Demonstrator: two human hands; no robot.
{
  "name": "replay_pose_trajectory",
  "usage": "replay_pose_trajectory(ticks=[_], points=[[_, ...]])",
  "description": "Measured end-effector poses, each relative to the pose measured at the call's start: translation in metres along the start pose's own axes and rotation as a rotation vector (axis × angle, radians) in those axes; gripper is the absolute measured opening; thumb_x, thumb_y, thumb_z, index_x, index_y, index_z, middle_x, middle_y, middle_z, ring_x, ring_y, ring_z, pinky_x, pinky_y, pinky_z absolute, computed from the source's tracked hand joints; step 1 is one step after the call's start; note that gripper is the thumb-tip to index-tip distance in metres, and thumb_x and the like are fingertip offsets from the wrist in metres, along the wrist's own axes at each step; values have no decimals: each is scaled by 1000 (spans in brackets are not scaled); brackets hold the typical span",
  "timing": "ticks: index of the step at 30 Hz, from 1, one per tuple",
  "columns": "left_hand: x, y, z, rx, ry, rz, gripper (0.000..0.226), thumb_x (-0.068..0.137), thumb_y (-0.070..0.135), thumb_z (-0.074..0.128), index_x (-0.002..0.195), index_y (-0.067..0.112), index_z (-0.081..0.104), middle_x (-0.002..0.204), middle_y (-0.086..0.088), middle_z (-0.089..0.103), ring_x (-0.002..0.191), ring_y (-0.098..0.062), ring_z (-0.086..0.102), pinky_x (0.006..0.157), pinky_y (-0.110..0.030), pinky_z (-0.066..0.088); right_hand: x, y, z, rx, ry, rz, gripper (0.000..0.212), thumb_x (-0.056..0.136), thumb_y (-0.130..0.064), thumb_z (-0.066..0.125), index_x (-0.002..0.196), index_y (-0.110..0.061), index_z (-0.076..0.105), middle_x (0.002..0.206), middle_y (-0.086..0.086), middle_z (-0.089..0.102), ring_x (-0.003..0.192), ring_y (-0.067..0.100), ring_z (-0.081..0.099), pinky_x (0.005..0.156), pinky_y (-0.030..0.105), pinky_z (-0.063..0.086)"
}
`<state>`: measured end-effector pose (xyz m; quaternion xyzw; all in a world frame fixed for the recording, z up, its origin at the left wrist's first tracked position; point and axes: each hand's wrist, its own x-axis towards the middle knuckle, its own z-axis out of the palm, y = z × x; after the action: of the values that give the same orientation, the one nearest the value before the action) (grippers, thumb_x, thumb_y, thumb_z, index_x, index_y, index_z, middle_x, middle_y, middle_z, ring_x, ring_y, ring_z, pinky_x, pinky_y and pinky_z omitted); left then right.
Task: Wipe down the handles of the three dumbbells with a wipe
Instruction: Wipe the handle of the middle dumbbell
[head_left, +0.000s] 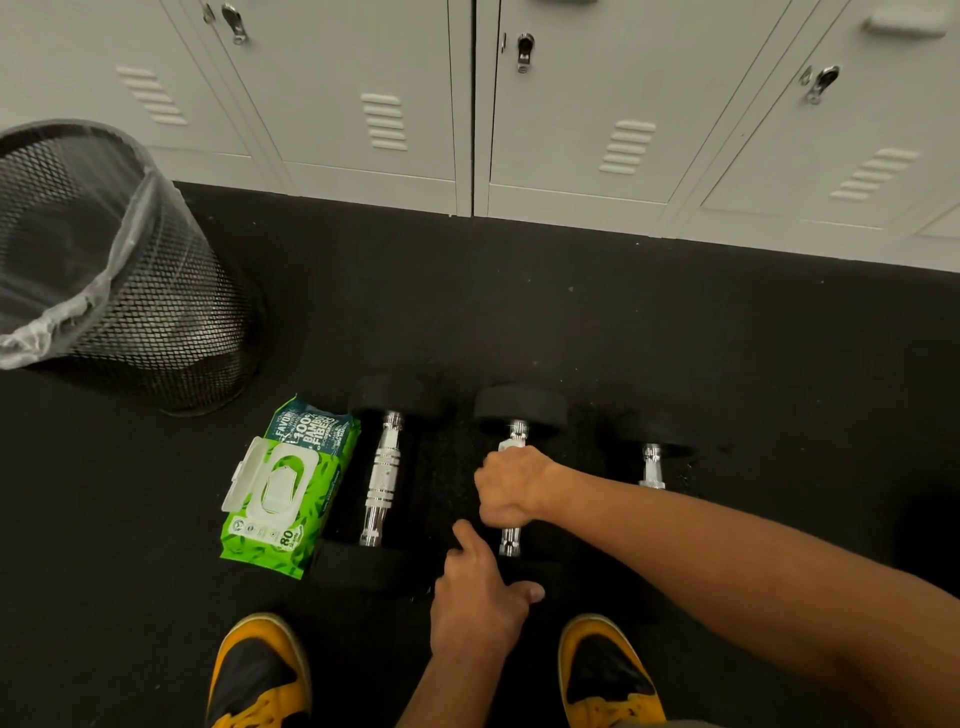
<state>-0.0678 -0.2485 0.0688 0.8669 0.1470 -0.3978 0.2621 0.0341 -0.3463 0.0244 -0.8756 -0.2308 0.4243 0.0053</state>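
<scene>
Right hand (511, 486): I saw it clenched around the middle dumbbell's handle (510, 540), a white wipe (511, 445) peeking out above the fist.
Left hand (475, 597): loose, fingers spread on the middle dumbbell's near head.
Dumbbells: 3 lay side by side on the black floor (675, 338); left dumbbell (382, 480) touched the green wipes pack (288, 488), right dumbbell (652, 457) sat partly behind my forearm.

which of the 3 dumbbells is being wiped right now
The middle dumbbell: the right hand is closed around its handle with a white wipe showing above the fist. The left dumbbell and right dumbbell lie untouched.
</scene>
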Motion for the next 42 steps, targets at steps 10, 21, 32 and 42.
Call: replay_pose_trajectory(ticks=[10,21,32,42], points=[[4,-4,3,3,22,15,94,70,40,84,137,22,20,130,-6,54,121,-27,56,96,-39,48,-8,-14,15,40,-129,-98,23,95,-23,50,93,-4,63,96,13,66,81,23,59,59,30,36],[4,-7,1,-29,14,23,98,71,38,84,140,22,17,133,-7,51,124,-29,52,97,-38,45,-17,-3,23,725,-83,13,18,94,-20,47,90,-13,62,84,13,67,47,16,60,43,26,46],[3,-4,-7,-29,-34,-7,103,77,36,80,148,16,9,142,-14,43,132,-34,44,105,-40,40,-41,27,53,1477,806,462,20,97,-17,51,100,-30,67,92,6,68,79,17,65,66,43,57],[4,-2,-8,-19,-27,-29,91,79,34,79,143,17,17,141,-13,45,130,-33,46,103,-40,43,-11,13,39,1853,600,630,24,101,-17,46,121,-12,58,100,3,59,90,16,55,97,46,51]])
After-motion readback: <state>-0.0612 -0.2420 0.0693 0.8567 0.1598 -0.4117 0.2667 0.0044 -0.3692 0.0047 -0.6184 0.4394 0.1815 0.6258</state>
